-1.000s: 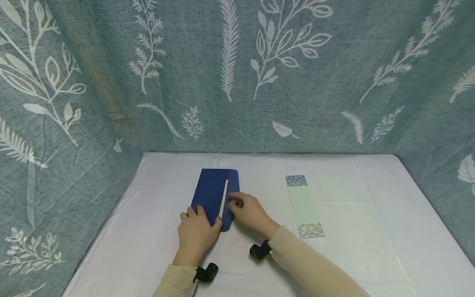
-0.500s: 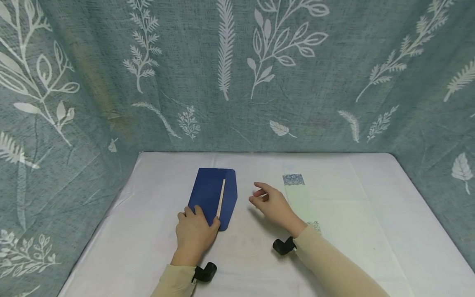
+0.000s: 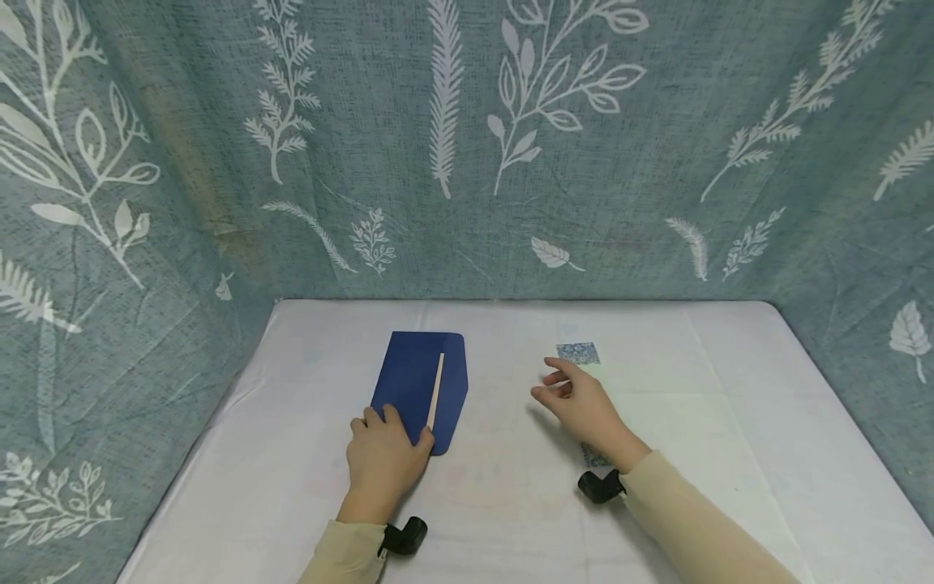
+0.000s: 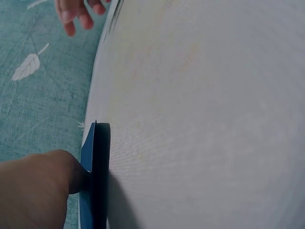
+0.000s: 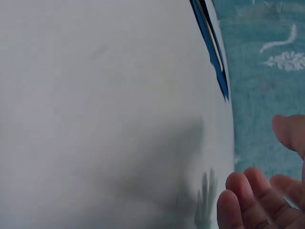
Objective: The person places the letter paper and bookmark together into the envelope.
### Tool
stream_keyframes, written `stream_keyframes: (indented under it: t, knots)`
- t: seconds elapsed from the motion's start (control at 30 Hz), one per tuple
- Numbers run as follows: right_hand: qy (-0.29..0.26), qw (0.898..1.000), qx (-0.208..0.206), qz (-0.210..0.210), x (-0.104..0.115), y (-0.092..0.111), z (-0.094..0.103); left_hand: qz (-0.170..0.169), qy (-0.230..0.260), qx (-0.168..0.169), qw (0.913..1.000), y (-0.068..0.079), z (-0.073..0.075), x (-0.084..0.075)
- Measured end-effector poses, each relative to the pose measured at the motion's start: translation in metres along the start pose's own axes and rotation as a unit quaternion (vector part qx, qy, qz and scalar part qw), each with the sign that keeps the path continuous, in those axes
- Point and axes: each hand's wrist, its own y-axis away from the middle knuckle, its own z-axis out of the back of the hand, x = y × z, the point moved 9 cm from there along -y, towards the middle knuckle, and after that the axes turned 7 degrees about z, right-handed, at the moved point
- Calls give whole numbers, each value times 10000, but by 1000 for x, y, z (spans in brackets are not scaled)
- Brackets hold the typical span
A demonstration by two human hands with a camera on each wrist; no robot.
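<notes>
My left grip [image 3: 385,462] rests on the near end of the blue envelope [image 3: 410,373], fingers spread over it and thumb on the near part of its face, beside the end of a pale strip [image 3: 436,389]. The envelope lies flat on the left part of the table [image 3: 503,503], its flap side to my right. My right grip [image 3: 584,412] is loosely curled in the air, thumb apart from the fingers, with nothing visible in it. Below it lies a patterned card [image 3: 578,353], its middle mostly hidden by my hand.

I judge the envelope light and fairly stiff, like heavy paper: easy to slide, quick to crease. I would hold it with flat fingers near a long edge (the flap looks like the bendiest part). The pale strip looks thin and narrow, so a pinch at one tip should suit it. The card is probably lighter, best taken by a side edge.

I can read no brand, label or writing; the card's ends show only blue ornament.
</notes>
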Motion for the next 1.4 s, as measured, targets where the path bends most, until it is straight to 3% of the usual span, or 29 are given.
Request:
stream_keyframes:
  t: [0.67,1.4]
  knots:
    - [540,9959,-516,-520,-34,18,42,-17,97,-10,10000,0,-4,1]
    - [1297,9856,-547,-933,-52,18,43,39,-10,76,10000,-1,-5,2]
